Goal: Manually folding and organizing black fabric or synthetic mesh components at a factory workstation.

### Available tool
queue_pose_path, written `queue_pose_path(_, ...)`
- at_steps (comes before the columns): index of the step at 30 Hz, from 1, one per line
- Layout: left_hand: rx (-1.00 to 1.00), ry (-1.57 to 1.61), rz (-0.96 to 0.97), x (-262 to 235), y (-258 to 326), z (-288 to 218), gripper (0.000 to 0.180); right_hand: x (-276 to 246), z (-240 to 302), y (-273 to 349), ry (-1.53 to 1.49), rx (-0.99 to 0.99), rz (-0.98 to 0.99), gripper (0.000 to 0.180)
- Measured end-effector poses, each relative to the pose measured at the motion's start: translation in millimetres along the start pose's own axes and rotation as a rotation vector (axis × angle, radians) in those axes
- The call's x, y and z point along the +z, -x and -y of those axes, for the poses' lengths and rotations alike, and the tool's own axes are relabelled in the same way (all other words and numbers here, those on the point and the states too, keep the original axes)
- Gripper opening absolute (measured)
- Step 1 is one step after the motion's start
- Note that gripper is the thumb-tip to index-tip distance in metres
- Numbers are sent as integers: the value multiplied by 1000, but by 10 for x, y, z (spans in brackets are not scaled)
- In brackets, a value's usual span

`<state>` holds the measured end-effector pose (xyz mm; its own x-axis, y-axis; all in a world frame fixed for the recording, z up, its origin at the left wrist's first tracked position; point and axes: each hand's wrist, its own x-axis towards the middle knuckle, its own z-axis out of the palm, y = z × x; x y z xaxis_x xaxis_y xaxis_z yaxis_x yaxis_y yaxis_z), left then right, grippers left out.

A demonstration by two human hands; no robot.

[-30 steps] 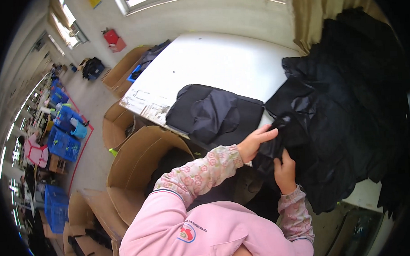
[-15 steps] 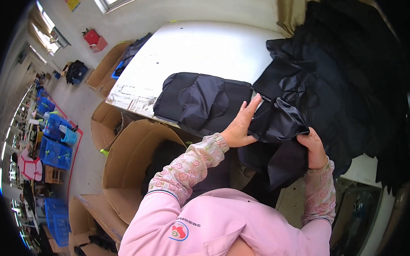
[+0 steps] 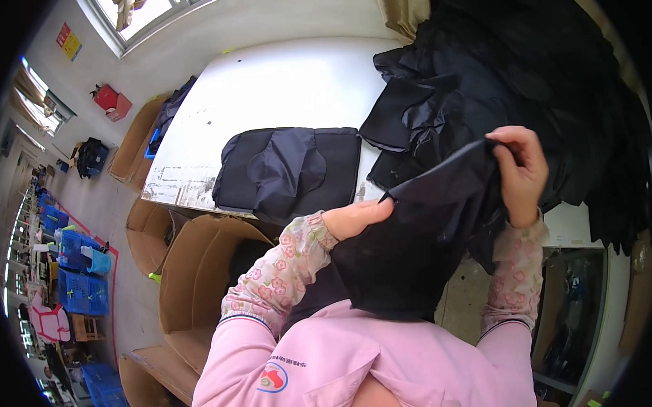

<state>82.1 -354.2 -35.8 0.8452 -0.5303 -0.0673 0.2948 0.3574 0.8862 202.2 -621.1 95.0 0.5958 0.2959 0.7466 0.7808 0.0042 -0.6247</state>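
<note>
A dark, thin fabric piece (image 3: 421, 243) hangs stretched between my two hands, in front of my body. My left hand (image 3: 360, 217) grips its left upper edge, the thumb on top and the other fingers hidden beneath the cloth. At its right upper corner, my right hand (image 3: 522, 169) pinches the fabric between thumb and bent fingers. A flat black fabric panel (image 3: 339, 167) with a shiny rounded patch lies on the white table (image 3: 286, 76), beyond my left hand. Crumpled black pieces (image 3: 409, 122) lie beyond the held cloth.
A large heap of black fabric (image 3: 544, 88) covers the table's right side. Open cardboard boxes (image 3: 192, 273) stand along the left, near my left arm. Farther left are blue crates (image 3: 85, 291) on the floor and a red wall box (image 3: 110, 102). A glass-fronted cabinet (image 3: 570, 310) stands lower right.
Both hands now hold the fabric piece up and spread, nearer my body. My right hand has risen; my left, formerly with fingers spread, now grips the edge. The view has shifted.
</note>
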Motion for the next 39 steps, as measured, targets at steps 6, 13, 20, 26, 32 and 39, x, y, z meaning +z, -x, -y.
queue_pose_path(6,166,139,200,132,90,-263,64,290,-810,444,594,236,979,15)
queue_pose_path(13,238,50,-164,369,-41,-416,60,551,584,214,278,-24,367,33)
queue_pose_path(20,448,180,-352,133,-97,-378,20,558,333,380,195,129,340,24)
queue_pose_path(26,536,302,-302,10,225,-600,21,253,307,214,211,156,466,19)
queue_pose_path(32,583,-848,-110,79,277,-999,75,231,426,133,219,81,605,17)
queue_pose_path(39,250,-700,-706,-314,242,-856,21,186,460,-31,331,75,528,13)
